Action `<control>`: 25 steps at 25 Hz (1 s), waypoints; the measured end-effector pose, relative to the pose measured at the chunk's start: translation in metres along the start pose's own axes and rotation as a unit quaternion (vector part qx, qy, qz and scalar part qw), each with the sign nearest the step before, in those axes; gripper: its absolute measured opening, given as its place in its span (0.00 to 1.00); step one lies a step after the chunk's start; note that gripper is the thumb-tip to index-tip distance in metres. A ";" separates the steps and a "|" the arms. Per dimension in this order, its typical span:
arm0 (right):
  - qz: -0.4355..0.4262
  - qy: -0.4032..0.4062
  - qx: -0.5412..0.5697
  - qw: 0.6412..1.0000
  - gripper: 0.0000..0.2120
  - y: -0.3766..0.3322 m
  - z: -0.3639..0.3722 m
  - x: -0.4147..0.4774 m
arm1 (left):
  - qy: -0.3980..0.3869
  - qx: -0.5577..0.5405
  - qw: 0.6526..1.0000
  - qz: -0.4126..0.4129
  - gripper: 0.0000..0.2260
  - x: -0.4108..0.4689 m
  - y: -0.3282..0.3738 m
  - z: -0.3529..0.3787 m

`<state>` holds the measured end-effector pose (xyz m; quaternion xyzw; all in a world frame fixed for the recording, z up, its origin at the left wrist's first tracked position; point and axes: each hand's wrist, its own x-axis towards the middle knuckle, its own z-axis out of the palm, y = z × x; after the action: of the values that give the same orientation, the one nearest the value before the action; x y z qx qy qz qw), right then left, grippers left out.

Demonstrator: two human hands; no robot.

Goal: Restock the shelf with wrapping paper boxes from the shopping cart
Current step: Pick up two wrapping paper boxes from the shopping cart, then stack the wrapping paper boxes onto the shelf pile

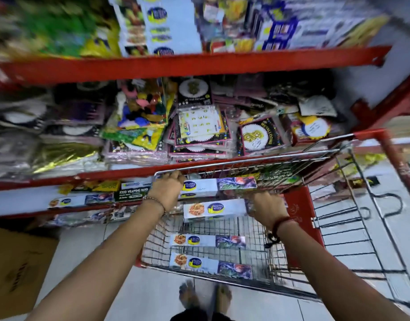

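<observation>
Feet (204, 295) below; our left hand (168, 189) and right hand (265, 205) clamp 2 boxes (219, 196) between them; lower box could slip into cart (338, 228).

Four wrapping paper boxes (219, 186) over cart (352, 228); two hands; two bare feet.

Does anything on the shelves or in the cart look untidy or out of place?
Yes. On the middle shelf the balloon packets lie in loose, tilted heaps instead of neat rows. The wrapping paper boxes left in the cart lie flat and parallel, undamaged. Both hands grip a stack of boxes.
</observation>
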<state>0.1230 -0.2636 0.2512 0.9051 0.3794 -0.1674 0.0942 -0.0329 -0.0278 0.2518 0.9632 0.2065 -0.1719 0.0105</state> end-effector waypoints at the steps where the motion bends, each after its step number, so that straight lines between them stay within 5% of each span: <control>1: -0.007 0.009 0.003 1.000 0.12 -0.001 -0.010 -0.004 | 0.006 -0.002 1.000 -0.008 0.26 -0.005 -0.002 -0.010; 16: -0.106 0.143 -0.016 0.984 0.24 -0.019 -0.243 -0.038 | 0.167 0.032 0.984 -0.054 0.23 -0.049 -0.074 -0.219; 25: -0.111 0.222 -0.001 0.969 0.23 -0.033 -0.331 -0.004 | 0.230 0.029 0.971 -0.058 0.24 0.008 -0.105 -0.312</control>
<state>0.1729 -0.1446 0.5582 0.8719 0.4888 0.0282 -0.0106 0.0340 0.0995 0.5476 0.9631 0.2536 0.0482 -0.0757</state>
